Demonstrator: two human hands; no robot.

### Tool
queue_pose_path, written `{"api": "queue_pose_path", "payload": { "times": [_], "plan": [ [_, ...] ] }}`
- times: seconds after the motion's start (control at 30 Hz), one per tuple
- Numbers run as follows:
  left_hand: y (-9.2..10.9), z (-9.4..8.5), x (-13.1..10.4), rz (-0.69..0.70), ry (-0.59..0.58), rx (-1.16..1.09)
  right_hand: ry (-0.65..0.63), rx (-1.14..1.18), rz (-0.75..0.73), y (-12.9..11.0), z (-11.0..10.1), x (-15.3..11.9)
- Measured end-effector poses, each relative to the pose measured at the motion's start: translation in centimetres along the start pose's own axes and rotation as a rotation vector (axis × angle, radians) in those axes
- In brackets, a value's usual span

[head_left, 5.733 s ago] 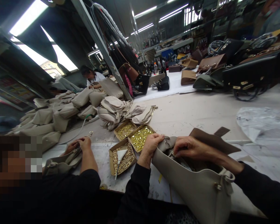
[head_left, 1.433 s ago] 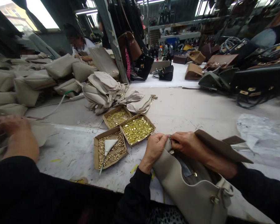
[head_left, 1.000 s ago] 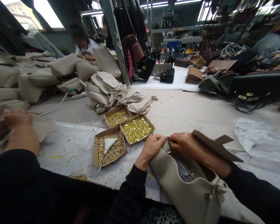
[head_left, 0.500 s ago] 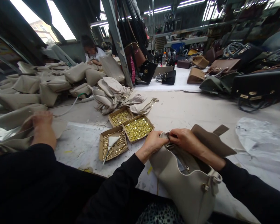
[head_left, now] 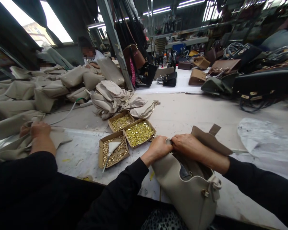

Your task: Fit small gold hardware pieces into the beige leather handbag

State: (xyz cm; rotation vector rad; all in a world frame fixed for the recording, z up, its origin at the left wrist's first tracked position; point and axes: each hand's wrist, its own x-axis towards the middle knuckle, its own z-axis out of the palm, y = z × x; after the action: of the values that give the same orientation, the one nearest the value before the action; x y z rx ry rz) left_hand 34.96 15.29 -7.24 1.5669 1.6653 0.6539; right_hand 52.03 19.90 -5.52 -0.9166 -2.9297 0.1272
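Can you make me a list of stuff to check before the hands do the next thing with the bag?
1. Left hand grips the bag rim: ok.
2. Right hand pinches the same rim spot: ok.
3. Bag rests on the table edge: ok, though part hangs off.
4. Boxes of gold bits lie beside the left hand: ok.
5. Small part between fingers: cannot tell, hidden.
6. Flap is folded back: ok.
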Motion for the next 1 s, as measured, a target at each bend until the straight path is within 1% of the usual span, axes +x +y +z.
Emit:
{"api": "queue_pose_path", "payload": {
  "times": [0.17,0.3,0.37,0.5,0.57,0.67,0.73,0.83,1.0],
  "plan": [
    [-1.3,0.4,0.0,0.034,-0.03,-0.147,-0.046,0.019,0.007,-0.3,0.2,0.2],
    [-2.3,0.7,-0.2,0.064,-0.028,-0.291,-0.048,0.065,0.026,-0.3,0.4,0.1],
    [-2.7,0.7,-0.2,0.079,-0.033,-0.354,-0.021,0.138,0.036,-0.3,0.7,-0.1],
    [-3.2,0.5,-0.1,0.098,-0.081,-0.451,0.068,0.405,0.084,0.0,1.5,-0.3],
    [-3.4,0.5,0.1,0.101,-0.109,-0.491,0.074,0.477,0.123,0.4,1.9,-0.3],
    [-3.8,0.8,0.5,0.099,-0.133,-0.536,0.059,0.539,0.194,1.1,2.3,-0.1],
    [-4.0,0.9,0.8,0.095,-0.144,-0.557,0.025,0.592,0.228,1.6,2.5,0.1],
    [-4.2,1.0,1.0,0.08,-0.152,-0.576,-0.022,0.641,0.236,2.1,2.5,0.1],
    [-4.2,0.9,1.0,0.044,-0.16,-0.566,0.021,0.618,0.229,2.0,2.0,-0.2]
  ]
}}
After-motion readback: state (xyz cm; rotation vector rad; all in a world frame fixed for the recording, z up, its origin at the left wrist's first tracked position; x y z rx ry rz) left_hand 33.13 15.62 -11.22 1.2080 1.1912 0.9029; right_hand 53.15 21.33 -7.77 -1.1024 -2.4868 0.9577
